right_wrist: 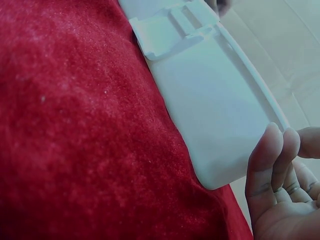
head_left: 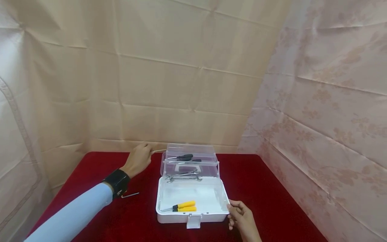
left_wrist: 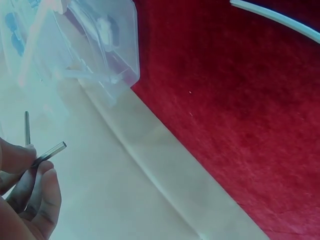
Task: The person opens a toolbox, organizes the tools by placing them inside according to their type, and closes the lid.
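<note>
My left hand (head_left: 139,160) is raised beside the upper left of a white toolbox (head_left: 178,218) and pinches a metal Allen key (head_left: 158,151), which points toward the clear lid. In the left wrist view, bare metal ends of the Allen key (left_wrist: 53,152) stick out from between thumb and fingers. At the toolbox's front right corner, my right hand (head_left: 243,216) grips the rim, with fingertips (right_wrist: 270,142) on the white wall in the right wrist view. Yellow-handled screwdrivers (head_left: 186,204) lie inside the toolbox base, near its front wall.
Another Allen key (head_left: 130,195) lies on the red tablecloth (head_left: 133,218), left of the toolbox. Black-handled screwdrivers (head_left: 185,156) and silver wrenches (head_left: 184,178) are at the raised clear trays. A front latch (head_left: 194,222) hangs down. Beige cloth (head_left: 181,84) hangs behind the table.
</note>
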Demonstrator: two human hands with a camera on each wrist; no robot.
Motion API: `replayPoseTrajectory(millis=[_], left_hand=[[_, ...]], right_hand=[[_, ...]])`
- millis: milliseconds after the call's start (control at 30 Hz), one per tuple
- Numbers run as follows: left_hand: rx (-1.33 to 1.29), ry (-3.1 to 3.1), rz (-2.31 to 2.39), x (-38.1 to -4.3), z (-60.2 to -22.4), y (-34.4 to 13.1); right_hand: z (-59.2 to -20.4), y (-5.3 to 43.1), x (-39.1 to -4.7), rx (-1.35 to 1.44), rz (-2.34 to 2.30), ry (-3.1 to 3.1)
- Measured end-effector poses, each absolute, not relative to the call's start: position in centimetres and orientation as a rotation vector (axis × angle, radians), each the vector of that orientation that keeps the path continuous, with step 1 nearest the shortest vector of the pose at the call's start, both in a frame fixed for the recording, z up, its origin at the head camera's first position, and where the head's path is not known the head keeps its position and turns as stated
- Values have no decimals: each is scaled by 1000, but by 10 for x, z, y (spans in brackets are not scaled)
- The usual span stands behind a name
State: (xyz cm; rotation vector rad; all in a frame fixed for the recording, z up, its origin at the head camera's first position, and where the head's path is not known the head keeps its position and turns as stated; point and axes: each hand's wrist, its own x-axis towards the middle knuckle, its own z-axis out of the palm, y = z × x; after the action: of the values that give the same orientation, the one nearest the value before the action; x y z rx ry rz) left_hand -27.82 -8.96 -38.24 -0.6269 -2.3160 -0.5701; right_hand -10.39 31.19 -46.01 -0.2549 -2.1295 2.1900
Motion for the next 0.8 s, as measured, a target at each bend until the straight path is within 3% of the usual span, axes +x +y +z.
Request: replayPoseTrajectory(millis=[800], left_hand=[[-670,-2366,-619,-291,-379,-57]], right_hand=[[-461,313,-103,-200,2222,-2120]])
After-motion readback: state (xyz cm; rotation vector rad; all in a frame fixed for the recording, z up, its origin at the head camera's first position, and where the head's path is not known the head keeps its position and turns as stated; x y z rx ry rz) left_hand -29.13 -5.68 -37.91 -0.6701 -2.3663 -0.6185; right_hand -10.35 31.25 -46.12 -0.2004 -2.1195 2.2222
